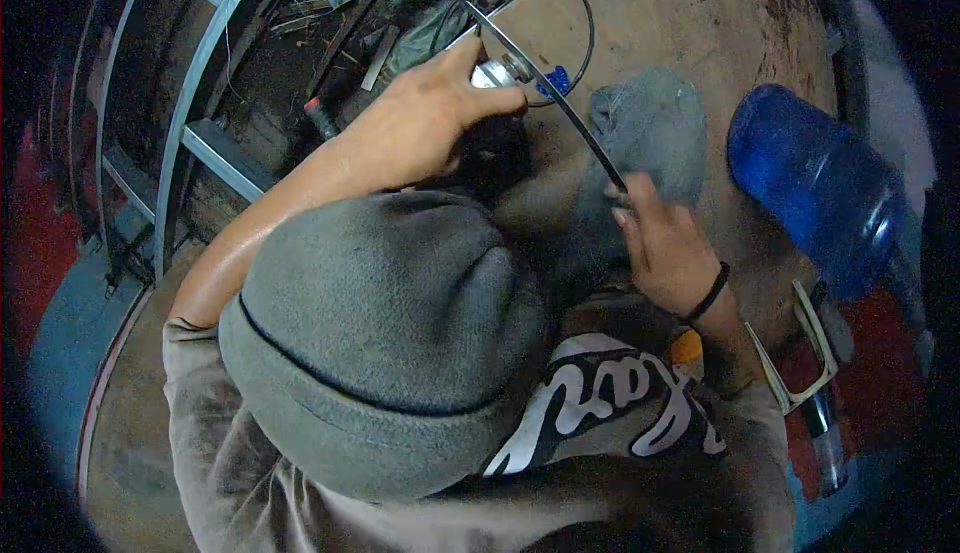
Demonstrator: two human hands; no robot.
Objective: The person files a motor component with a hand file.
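My left hand (435,108) is closed around a small silver metal cylinder (492,75), with the thumb and fingers on its sides. A long, thin, dark bar-like tool (575,118) slants across the front of the cylinder. Its near end is in the grip of my right hand (672,251), which wears a dark wristband. Whether the bar is a file or a blade I cannot make out. Just beyond the cylinder lies a small bright-blue piece (555,80). A thin black cable (590,25) loops behind the tool.
A grey knitted hat (390,303) blocks much of the lower view. To the right lies a translucent blue water jug (815,168), with a pale angular frame (815,378) below it. Curved metal framing (190,83) and scrap stand at left. A red-tipped tool (320,116) lies near my left forearm.
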